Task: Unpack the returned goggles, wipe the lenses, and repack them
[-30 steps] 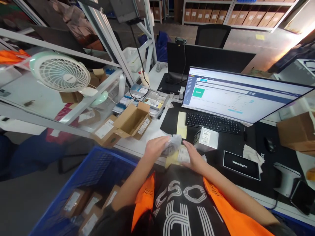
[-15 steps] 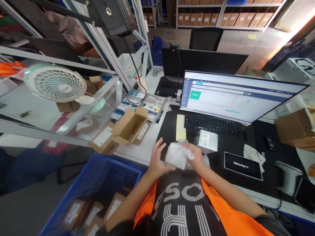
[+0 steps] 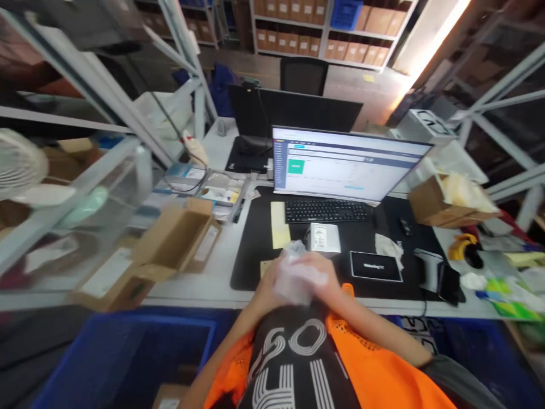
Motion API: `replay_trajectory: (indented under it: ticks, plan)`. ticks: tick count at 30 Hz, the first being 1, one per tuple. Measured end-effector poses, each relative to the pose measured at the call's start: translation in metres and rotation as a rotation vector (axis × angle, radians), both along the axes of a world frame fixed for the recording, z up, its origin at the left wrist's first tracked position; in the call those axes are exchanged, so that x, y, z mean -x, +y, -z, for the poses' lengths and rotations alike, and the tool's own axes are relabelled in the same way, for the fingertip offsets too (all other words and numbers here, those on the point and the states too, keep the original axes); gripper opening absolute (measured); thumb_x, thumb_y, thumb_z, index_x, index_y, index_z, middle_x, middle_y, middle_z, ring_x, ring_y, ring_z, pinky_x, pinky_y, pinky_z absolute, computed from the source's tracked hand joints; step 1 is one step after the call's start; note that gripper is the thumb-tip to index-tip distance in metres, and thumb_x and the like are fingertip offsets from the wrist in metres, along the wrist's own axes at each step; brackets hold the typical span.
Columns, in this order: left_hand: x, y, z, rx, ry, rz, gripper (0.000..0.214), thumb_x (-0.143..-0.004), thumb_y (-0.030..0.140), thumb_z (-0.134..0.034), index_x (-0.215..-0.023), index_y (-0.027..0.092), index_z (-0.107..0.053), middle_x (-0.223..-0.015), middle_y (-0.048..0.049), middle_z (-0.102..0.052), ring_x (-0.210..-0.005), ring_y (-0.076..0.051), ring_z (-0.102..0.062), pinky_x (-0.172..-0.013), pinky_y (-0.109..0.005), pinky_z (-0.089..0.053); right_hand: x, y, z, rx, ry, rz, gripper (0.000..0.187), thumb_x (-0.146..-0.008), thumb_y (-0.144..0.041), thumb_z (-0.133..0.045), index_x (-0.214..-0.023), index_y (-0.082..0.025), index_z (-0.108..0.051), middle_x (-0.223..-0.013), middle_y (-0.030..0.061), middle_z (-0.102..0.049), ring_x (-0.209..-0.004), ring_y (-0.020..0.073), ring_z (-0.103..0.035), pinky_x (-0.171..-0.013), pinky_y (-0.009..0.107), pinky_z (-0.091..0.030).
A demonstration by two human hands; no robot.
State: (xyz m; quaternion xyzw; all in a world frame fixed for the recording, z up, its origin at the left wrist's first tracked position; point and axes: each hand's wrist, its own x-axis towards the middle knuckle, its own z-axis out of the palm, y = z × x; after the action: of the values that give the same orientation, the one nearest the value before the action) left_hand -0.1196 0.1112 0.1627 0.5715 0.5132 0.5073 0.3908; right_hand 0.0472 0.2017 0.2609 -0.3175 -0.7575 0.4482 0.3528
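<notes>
Close to my chest, both hands are on a bundle of thin white wrapping (image 3: 293,284), crumpled and partly see-through. What it contains is hidden. My left hand (image 3: 267,287) grips its left side, with the fingers mostly covered by the wrapping. My right hand (image 3: 322,277) is closed on the right side, its fingers blurred and folded over the top. Just beyond the bundle stands a small white box (image 3: 322,238) with a printed label. To its right lies a black card or screen (image 3: 376,267) with white lettering.
An opened cardboard box (image 3: 170,238) stands on the left of the desk, above a blue crate (image 3: 140,341). Ahead are a keyboard (image 3: 326,211) and a lit monitor (image 3: 344,165). A scanner (image 3: 429,270), mouse (image 3: 405,227) and yellow tape roll (image 3: 463,247) lie to the right.
The view has swung right. My left hand, spread beside the bundle before, has closed in on it. The wrapping looks more crumpled, and my right hand still holds it.
</notes>
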Motion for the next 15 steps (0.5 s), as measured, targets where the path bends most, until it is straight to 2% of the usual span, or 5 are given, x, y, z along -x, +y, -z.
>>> replay_trajectory:
  ticks: [4, 7, 9, 12, 15]
  plan:
    - [-0.005, 0.004, -0.004, 0.025, -0.038, 0.039, 0.113, -0.062, 0.045, -0.088, -0.154, 0.019, -0.029, -0.157, -0.0182, -0.033, -0.144, -0.039, -0.032, -0.121, -0.056, -0.025, 0.005, -0.002, -0.002, -0.132, -0.024, -0.172, 0.016, -0.083, -0.032, -0.071, -0.093, -0.021, -0.078, -0.100, 0.0054, -0.077, -0.092, 0.0232, -0.070, -0.090, 0.036, -0.054]
    - [-0.012, 0.006, -0.009, 0.016, -0.018, 0.002, 0.080, -0.084, 0.048, -0.068, -0.151, 0.019, -0.035, -0.154, -0.0157, -0.039, -0.143, -0.033, -0.037, -0.121, -0.051, -0.028, 0.006, -0.002, 0.002, -0.187, -0.011, -0.260, 0.019, -0.082, -0.034, -0.072, -0.094, -0.019, -0.077, -0.102, 0.0048, -0.076, -0.094, 0.0230, -0.070, -0.092, 0.035, -0.054]
    - [-0.018, 0.005, -0.015, -0.017, 0.031, -0.048, 0.062, -0.092, 0.044, -0.057, -0.148, 0.021, -0.041, -0.150, -0.0137, -0.046, -0.139, -0.030, -0.044, -0.118, -0.049, -0.034, 0.005, -0.003, 0.003, -0.190, 0.005, -0.245, 0.019, -0.084, -0.035, -0.071, -0.092, -0.018, -0.076, -0.100, 0.0053, -0.076, -0.094, 0.0226, -0.070, -0.093, 0.035, -0.054]
    - [-0.024, 0.002, -0.028, -0.118, 0.084, -0.235, 0.047, -0.091, 0.038, -0.056, -0.134, 0.018, -0.057, -0.137, -0.0129, -0.060, -0.129, -0.030, -0.054, -0.114, -0.049, -0.039, -0.001, -0.004, -0.003, -0.193, -0.008, -0.148, 0.022, -0.087, -0.036, -0.070, -0.101, -0.019, -0.075, -0.105, 0.0066, -0.074, -0.099, 0.0225, -0.067, -0.094, 0.035, -0.052]
    - [-0.019, 0.005, -0.038, -0.049, -0.083, -0.489, 0.038, -0.084, 0.042, -0.063, -0.111, 0.016, -0.069, -0.118, -0.0117, -0.069, -0.115, -0.030, -0.062, -0.107, -0.049, -0.044, -0.014, -0.003, -0.016, -0.222, -0.040, -0.051, 0.039, -0.085, -0.036, -0.072, -0.121, -0.022, -0.067, -0.117, 0.0086, -0.069, -0.110, 0.0246, -0.061, -0.100, 0.041, -0.049]
